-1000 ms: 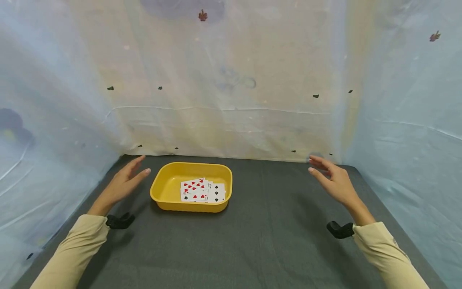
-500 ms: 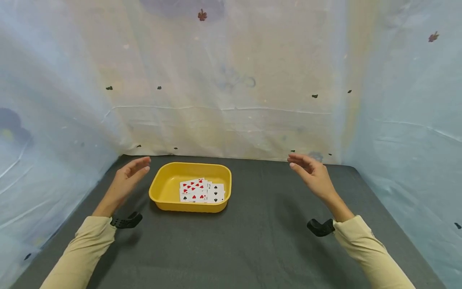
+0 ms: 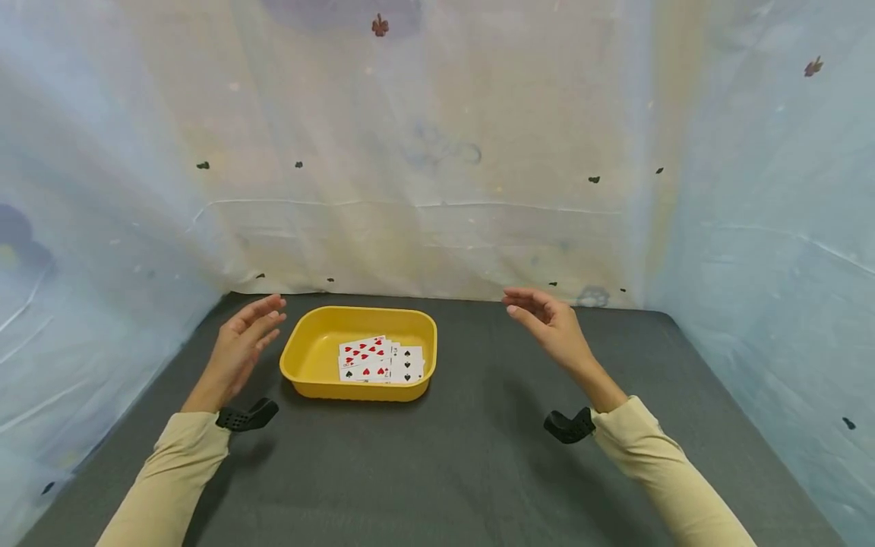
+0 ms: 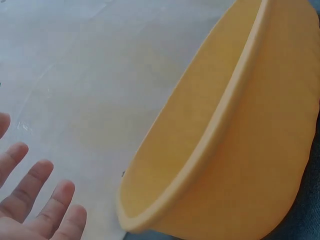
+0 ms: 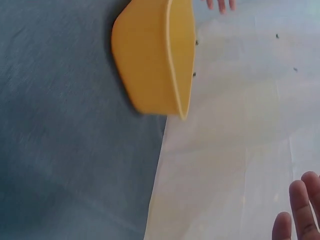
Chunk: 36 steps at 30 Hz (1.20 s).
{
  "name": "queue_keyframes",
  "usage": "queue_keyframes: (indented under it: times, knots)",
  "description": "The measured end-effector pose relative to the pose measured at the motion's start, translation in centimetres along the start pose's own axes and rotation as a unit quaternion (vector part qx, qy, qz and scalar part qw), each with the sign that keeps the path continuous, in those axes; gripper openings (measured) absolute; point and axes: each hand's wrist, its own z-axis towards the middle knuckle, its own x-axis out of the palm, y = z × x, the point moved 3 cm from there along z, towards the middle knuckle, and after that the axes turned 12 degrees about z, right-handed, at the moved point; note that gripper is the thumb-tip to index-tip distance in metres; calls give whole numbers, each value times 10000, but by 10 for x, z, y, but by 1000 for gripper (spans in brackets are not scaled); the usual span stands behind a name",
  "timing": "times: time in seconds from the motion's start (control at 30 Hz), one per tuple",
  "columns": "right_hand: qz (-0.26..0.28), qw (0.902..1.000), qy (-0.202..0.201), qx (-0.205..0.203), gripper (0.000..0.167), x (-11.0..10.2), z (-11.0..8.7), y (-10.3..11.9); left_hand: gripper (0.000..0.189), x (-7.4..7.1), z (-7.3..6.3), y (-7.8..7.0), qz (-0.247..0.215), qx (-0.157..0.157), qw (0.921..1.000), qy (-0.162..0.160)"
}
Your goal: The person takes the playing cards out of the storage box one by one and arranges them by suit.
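Observation:
A yellow plastic tub (image 3: 321, 389) with rounded corners sits left of centre on the dark cloth. Several playing cards (image 3: 365, 355), hearts and spades, lie face up inside it, overlapping toward its front right. Just off the tub's left end, my left hand (image 3: 239, 342) is raised with relaxed, spread fingers and holds nothing. In the left wrist view those fingers (image 4: 55, 205) are apart from the tub wall (image 4: 250, 150). My right hand (image 3: 550, 327) hovers over the cloth well to the tub's right, its fingers loosely bent and nothing in them.
Dark grey cloth (image 3: 437, 471) covers the table. A pale patterned sheet (image 3: 437, 152) rises behind the far edge, with similar sheets along the left and right sides. Each wrist wears a black band, such as the right wristband (image 3: 569, 427).
My right hand has moved left, closer to the tub. The left hand has shifted slightly right and its fingers have spread a little. The tub and cards stay in place.

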Motion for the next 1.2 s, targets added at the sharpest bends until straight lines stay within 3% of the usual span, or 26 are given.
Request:
queue_keyframes:
  times: [0.43, 1.0, 1.2]
  knots:
    - [580, 9974, 14, 424, 29, 49, 20, -9, 50, 1, 0, 20, -92, -599, 9976, -345]
    - [1043, 9899, -58, 960, 28, 104, 33, -24, 57, 13, 2, 37, -246, -1106, 9936, -29]
    - [1090, 9881, -120, 1077, 26, 121, 37, -26, 56, 17, 4, 40, -2, -1217, 9926, -3]
